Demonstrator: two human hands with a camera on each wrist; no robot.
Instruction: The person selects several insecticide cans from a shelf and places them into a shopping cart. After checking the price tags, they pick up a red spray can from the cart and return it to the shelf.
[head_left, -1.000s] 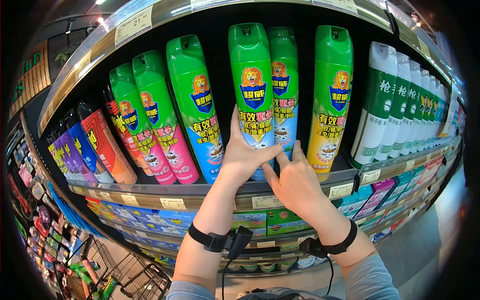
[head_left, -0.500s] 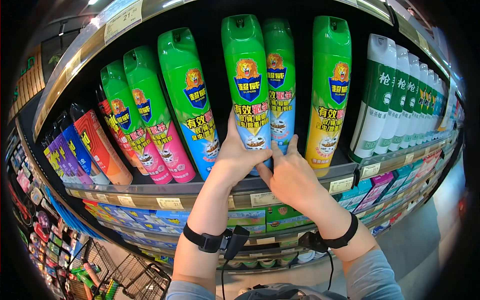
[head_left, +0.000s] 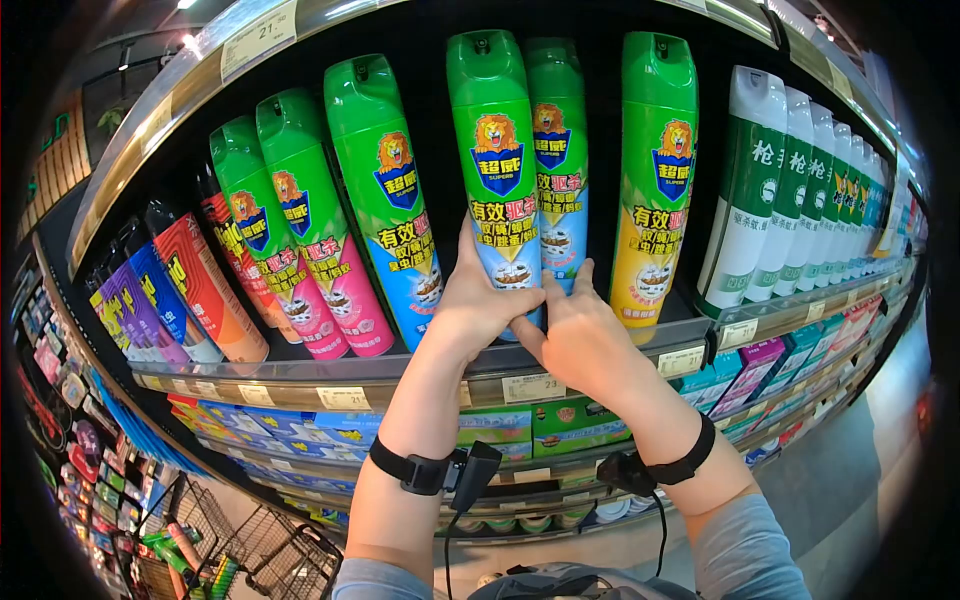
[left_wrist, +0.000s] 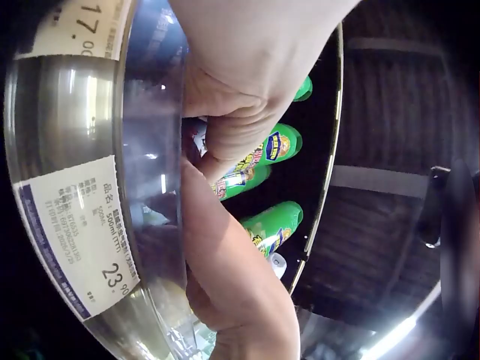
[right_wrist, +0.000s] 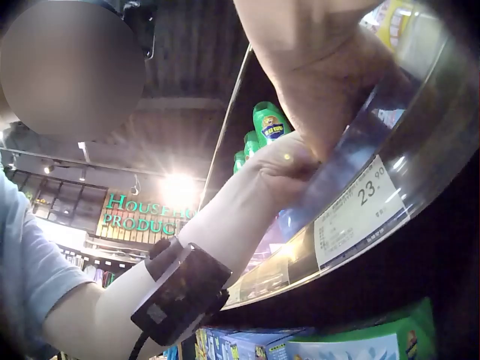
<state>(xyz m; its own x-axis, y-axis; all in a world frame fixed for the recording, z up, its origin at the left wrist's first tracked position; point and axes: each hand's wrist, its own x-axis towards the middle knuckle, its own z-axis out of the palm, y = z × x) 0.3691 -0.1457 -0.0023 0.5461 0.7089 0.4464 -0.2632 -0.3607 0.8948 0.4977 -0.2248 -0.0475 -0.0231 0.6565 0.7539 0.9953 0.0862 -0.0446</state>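
Note:
A green-topped insecticide spray can with a lion label and blue lower part stands at the front of the shelf. My left hand grips it low down, fingers up its left side and thumb across its front. The right hand holds the can's lower right, its thumb at the base and index finger reaching up beside a second blue spray can. That second can stands just behind and to the right, overlapped by the front one. In the left wrist view, the left hand hides most of the front can.
A yellow-bottomed can stands to the right, with a row of white-and-green cans beyond. Another blue can and pink cans are at left. A clear shelf lip with a price tag runs in front; a cart is lower left.
The head view has shifted slightly, raising the cans in the picture. Both hands keep their places at the bottom of the front spray can.

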